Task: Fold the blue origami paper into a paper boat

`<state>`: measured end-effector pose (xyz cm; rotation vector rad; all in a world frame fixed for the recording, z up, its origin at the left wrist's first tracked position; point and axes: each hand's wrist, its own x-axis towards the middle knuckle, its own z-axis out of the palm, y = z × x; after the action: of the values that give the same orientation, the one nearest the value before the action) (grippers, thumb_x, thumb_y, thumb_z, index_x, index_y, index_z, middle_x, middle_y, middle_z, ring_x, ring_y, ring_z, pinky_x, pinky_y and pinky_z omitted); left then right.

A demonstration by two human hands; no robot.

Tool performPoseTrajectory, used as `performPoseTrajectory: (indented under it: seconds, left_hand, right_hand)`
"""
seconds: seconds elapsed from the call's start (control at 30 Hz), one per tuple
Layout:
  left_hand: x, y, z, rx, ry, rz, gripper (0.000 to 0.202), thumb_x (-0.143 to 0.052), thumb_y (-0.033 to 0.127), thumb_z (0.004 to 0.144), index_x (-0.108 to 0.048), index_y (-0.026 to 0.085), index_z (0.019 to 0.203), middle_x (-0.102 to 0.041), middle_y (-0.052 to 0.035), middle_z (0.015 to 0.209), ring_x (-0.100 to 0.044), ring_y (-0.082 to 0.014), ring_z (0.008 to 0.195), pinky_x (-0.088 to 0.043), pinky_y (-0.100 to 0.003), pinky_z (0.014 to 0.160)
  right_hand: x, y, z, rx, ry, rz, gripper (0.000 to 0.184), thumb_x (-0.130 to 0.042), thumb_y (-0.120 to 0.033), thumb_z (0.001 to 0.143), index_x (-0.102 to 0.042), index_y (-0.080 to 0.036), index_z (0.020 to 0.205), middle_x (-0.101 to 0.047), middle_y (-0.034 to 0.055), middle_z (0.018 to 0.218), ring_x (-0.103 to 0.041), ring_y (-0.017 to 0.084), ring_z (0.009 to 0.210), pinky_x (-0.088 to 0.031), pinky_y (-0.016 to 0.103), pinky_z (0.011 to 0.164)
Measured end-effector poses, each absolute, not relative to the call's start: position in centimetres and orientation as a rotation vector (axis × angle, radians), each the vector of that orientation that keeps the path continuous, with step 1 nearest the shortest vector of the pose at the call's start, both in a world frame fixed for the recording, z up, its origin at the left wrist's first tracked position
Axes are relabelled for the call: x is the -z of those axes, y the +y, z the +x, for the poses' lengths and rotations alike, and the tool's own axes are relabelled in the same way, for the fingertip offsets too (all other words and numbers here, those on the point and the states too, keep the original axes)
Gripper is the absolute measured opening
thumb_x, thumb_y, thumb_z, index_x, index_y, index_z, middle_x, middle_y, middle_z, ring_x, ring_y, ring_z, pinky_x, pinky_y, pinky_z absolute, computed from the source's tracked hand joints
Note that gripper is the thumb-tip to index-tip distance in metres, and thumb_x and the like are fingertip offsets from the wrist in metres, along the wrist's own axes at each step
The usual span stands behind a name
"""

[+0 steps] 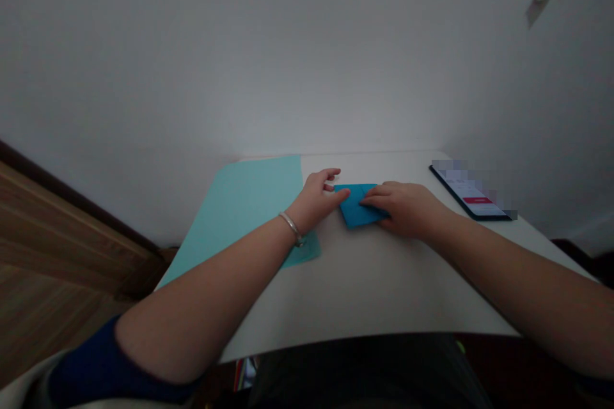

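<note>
A folded piece of blue paper (354, 212) lies on the white table, with a crease near its upper edge. My right hand (405, 206) grips its right side: the fingers rest on top and the thumb is low at the near edge, partly hidden. At the paper's left edge is my left hand (322, 195), its thumb reaching to the upper left corner and the other fingers apart from it, slightly curled. Nothing shows in the left hand. A bracelet (290, 226) circles the left wrist.
A light teal sheet (240, 204) covers the left part of the white table (374, 294), under my left forearm. Toward the back right lies a tablet or large phone (470, 195) with its screen lit. A wall (307, 51) rises behind the table.
</note>
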<state>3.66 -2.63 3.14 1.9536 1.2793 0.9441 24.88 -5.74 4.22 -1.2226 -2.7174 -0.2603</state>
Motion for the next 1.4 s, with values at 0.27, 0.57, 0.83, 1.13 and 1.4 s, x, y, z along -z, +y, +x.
performPoseTrajectory:
  seconds: [0.27,0.57,0.83,1.13,1.4]
  left_hand:
    - [-4.6,-4.3,3.5,-0.463,0.844,3.076,0.03,-0.064,0.043,0.081,-0.064,0.019,0.099,-0.066,-0.0066,0.101,-0.059,-0.0225,0.094,-0.043,-0.038,0.087]
    - [-4.1,-3.8,3.0,-0.246,1.238,3.093,0.015,-0.048,0.016,0.081,-0.06,0.016,0.088,-0.064,-0.0061,0.093,-0.061,-0.0199,0.083,-0.048,-0.03,0.069]
    - [-4.2,-3.6,2.9,-0.28,1.183,3.136,0.022,-0.053,0.033,0.085,-0.063,0.015,0.089,-0.062,-0.0091,0.088,-0.058,-0.0232,0.085,-0.046,-0.034,0.075]
    - [-4.0,-2.8,2.8,-0.393,0.957,2.931,0.023,-0.053,0.032,0.09,-0.066,0.016,0.082,-0.063,-0.0062,0.082,-0.056,-0.018,0.081,-0.041,-0.03,0.077]
    - [-3.8,-2.6,3.0,-0.404,1.172,2.647,0.036,-0.05,0.039,0.089,-0.065,0.015,0.067,-0.058,-0.0021,0.064,-0.049,-0.0136,0.061,-0.032,-0.026,0.058]
  right_hand:
    - [-4.9,-5.9,23.9,0.243,-2.67,-1.353,0.029,-0.058,-0.028,0.08,-0.066,-0.022,0.107,-0.069,0.0053,0.109,-0.061,0.026,0.097,-0.049,0.036,0.08]
    - [-3.9,-4.9,25.0,0.213,-2.664,-1.235,0.042,-0.056,-0.02,0.076,-0.064,-0.021,0.117,-0.067,0.0052,0.118,-0.06,0.024,0.105,-0.047,0.037,0.091]
    - [-4.2,-4.9,25.2,0.24,-2.717,-1.138,0.023,-0.052,-0.022,0.083,-0.071,-0.022,0.096,-0.072,0.0057,0.099,-0.064,0.021,0.088,-0.046,0.032,0.074]
    - [-4.2,-5.4,24.9,0.015,-2.588,-1.322,0.019,-0.049,-0.03,0.083,-0.062,-0.019,0.074,-0.064,0.0048,0.072,-0.053,0.016,0.064,-0.032,0.027,0.058]
    - [-3.8,-4.8,25.0,-0.292,-2.419,-1.484,0.025,-0.048,-0.039,0.087,-0.061,-0.02,0.076,-0.061,0.0015,0.068,-0.051,0.014,0.059,-0.03,0.027,0.053]
